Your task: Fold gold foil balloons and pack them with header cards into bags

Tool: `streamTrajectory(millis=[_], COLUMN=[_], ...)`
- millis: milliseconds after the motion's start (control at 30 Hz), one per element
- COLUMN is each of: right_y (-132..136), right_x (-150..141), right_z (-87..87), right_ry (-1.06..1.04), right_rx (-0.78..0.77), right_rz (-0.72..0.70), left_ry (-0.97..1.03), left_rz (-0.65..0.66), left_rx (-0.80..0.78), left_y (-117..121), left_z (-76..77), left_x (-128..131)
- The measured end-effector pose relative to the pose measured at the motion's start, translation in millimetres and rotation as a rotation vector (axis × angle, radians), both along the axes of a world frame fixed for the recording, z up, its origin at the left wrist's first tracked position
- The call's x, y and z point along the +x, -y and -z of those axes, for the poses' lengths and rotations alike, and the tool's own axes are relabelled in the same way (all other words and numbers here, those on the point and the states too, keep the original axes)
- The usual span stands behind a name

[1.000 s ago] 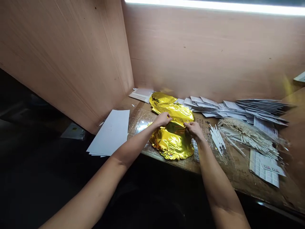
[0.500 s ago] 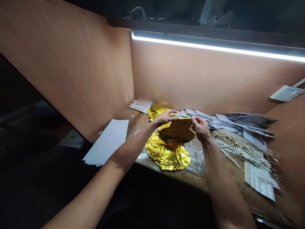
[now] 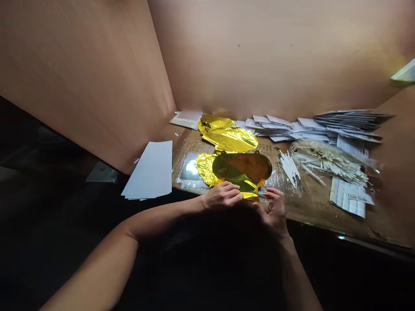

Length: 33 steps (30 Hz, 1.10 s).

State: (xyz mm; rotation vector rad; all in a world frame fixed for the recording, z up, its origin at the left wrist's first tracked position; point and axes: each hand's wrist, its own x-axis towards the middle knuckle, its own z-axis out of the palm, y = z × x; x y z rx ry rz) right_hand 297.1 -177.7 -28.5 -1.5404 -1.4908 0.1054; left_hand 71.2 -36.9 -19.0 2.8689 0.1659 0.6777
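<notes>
A flat, shiny gold foil balloon with rounded ends lies near the front edge of the table. My left hand is closed on its lower edge, fingers curled over the foil. Just right of that edge is my right hand, its fingers apart and nothing visible between them. Crinkled gold foil shows from under the balloon's left side. Behind it, more flat gold foil pieces lie in an overlapping pile.
White sheets lie at the left. Several thin white sticks are on the right, beside a clear bag of white sticks. Stacked white packets line the back wall. A printed sheet lies at the right front.
Both hands have come down and toward me with the gold foil balloon, which was held up and now lies lower on the table. The right hand has let go of its edge. The view has tilted down.
</notes>
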Motion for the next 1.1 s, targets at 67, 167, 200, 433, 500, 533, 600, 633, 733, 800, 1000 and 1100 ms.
streamTrajectory(millis=[67, 167, 200, 433, 500, 533, 600, 633, 733, 800, 1000, 1100], right_y=[13, 13, 10, -31, -38, -39, -32, -26, 0, 10, -49, -92], right_x=[-12, -23, -25, -23, -20, -18, -15, -15, -19, -23, 12, 44], right_z=[19.4, 28.6, 27.7, 8.2, 4.2, 2.4, -1.5, -4.0, -14.2, -22.1, -34.6, -37.6], right_ry=[0.241, 0.378, 0.357, 0.184, 0.187, 0.183, 0.169, 0.167, 0.270, 0.390, 0.041, -0.106], right_rx=[-0.060, -0.186, -0.203, -0.485, -0.572, -0.590, -0.631, -0.652, -0.586, -0.482, -0.785, -0.873], right_rz=[-0.050, -0.197, -0.219, 0.208, 0.244, 0.245, 0.232, 0.240, 0.294, 0.191, -0.168, -0.218], left_ry=[-0.021, -0.039, -0.052, -0.225, -0.213, -0.198, -0.188, -0.192, -0.186, -0.184, -0.331, 0.021], left_rz=[-0.012, -0.045, -0.071, -0.479, -0.427, -0.350, -0.159, -0.090, -0.032, -0.013, -0.100, -0.411], left_rx=[-0.048, -0.132, -0.159, -0.306, -0.175, -0.094, 0.034, 0.069, 0.076, 0.003, -0.474, -0.549], left_y=[12, 20, 19, -19, -21, -18, -9, -3, 8, 5, -53, -62], left_z=[29.7, 48.2, 48.2, 10.7, 5.1, 5.4, 11.6, 16.2, 27.4, 26.9, -8.4, -22.8], left_x=[-12, -26, -27, 13, 19, 19, 13, 8, -2, -1, 33, 41])
